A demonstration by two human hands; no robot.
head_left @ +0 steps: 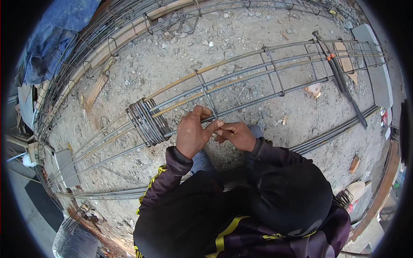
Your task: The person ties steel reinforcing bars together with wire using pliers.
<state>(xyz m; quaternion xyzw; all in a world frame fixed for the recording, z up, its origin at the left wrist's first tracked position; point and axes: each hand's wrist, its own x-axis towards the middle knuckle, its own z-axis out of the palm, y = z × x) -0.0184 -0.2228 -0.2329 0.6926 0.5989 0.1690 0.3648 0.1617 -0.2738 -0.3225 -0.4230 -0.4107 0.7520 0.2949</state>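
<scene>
My left hand [192, 132] is closed at the near bar of a long rebar cage [254, 69], its fingers by the lower corner of a square stirrup [206, 95]. My right hand [237, 136] is pinched just right of it, the fingertips of both hands meeting. What lies between the fingertips is too small to make out. Left of my hands, a tight bundle of stirrups [147, 122] sits around the long bars. Farther right, a dark long-handled tool with orange bands, like bolt cutters [340, 79], lies across the cage.
Another rebar cage [146, 26] runs along the far side, with a blue tarp [56, 51] at its left. Loose bars [318, 139] lie near my right side. Grey slabs [374, 64] are under the cage's right end. Wood scraps [96, 91] and stones litter the ground.
</scene>
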